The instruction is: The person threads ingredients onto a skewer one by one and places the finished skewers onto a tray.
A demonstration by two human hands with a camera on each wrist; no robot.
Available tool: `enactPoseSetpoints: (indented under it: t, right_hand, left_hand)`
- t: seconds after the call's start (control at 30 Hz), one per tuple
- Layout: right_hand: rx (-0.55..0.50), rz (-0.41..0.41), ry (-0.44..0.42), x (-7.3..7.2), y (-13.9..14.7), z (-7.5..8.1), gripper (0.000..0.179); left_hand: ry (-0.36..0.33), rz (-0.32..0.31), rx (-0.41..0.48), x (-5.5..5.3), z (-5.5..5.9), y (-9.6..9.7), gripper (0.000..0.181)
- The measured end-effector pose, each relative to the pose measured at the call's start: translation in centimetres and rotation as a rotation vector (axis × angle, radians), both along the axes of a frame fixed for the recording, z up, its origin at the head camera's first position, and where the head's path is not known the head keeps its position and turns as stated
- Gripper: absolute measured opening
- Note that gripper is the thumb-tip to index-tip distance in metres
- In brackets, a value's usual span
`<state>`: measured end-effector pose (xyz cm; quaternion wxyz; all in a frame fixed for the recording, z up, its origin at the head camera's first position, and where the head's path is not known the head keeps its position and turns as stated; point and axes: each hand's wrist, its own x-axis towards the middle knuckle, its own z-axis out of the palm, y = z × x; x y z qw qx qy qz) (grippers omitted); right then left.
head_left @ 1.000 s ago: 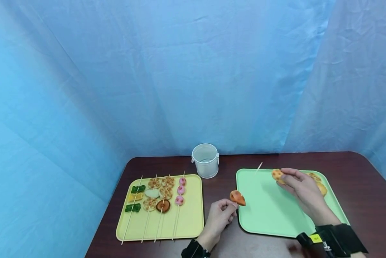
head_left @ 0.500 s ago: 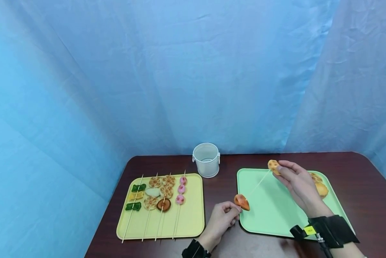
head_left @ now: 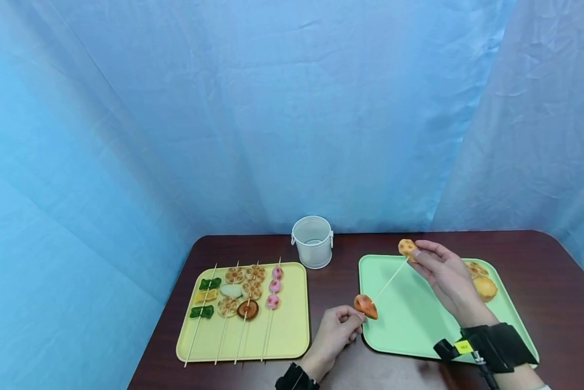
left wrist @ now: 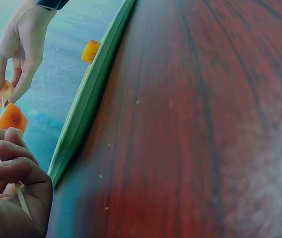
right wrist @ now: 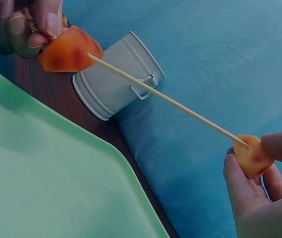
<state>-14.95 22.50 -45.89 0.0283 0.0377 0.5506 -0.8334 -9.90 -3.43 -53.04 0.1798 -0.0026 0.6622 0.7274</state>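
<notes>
My left hand point(head_left: 335, 331) pinches a thin wooden skewer point(right wrist: 165, 99) near its lower end, just below an orange-brown food piece point(head_left: 365, 306) threaded on it. From that piece the bare stick slants up and right over the green tray point(head_left: 399, 336). Between the thumb and fingers of my right hand point(head_left: 445, 279) is a small yellow, brown-spotted food piece point(right wrist: 253, 156). The skewer's tip touches this piece's face in the right wrist view; how deep it goes I cannot tell. In the left wrist view the stick's butt end shows below my curled left fingers point(left wrist: 19, 171).
A yellow tray point(head_left: 292, 336) on the left carries several loaded skewers, with green, yellow, brown and pink pieces. Behind stands a white bucket point(head_left: 312, 244). At the green tray's right side lie a yellow round piece point(head_left: 485, 288) and a lotus root slice point(head_left: 475, 267).
My right hand has moved up and left, bringing its yellow piece from beyond the skewer to the tip. The left hand has shifted slightly right and down with the skewer, then stayed still.
</notes>
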Motion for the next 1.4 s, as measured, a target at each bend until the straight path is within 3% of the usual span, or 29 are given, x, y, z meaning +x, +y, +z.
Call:
enactPoseSetpoints:
  t: [0.5, 0.8, 1.1, 1.4]
  right_hand:
    - [0.008, 0.031, 0.010, 0.2, -0.2, -0.4, 0.042]
    - [0.018, 0.050, -0.012, 0.4, -0.2, -0.4, 0.054]
    - [0.027, 0.044, -0.020, 0.5, -0.8, -0.6, 0.042]
    - [0.090, 0.046, -0.032, 0.6, -2.0, -1.3, 0.063]
  left_hand:
    - [-0.021, 0.005, 0.012, 0.1, -0.1, 0.1, 0.017]
    - [-0.010, 0.022, -0.008, 0.1, -0.1, 0.1, 0.018]
    - [0.014, 0.034, -0.019, 0.1, 0.3, 0.4, 0.018]
    - [0.046, 0.057, -0.016, 0.1, 0.5, 0.8, 0.021]
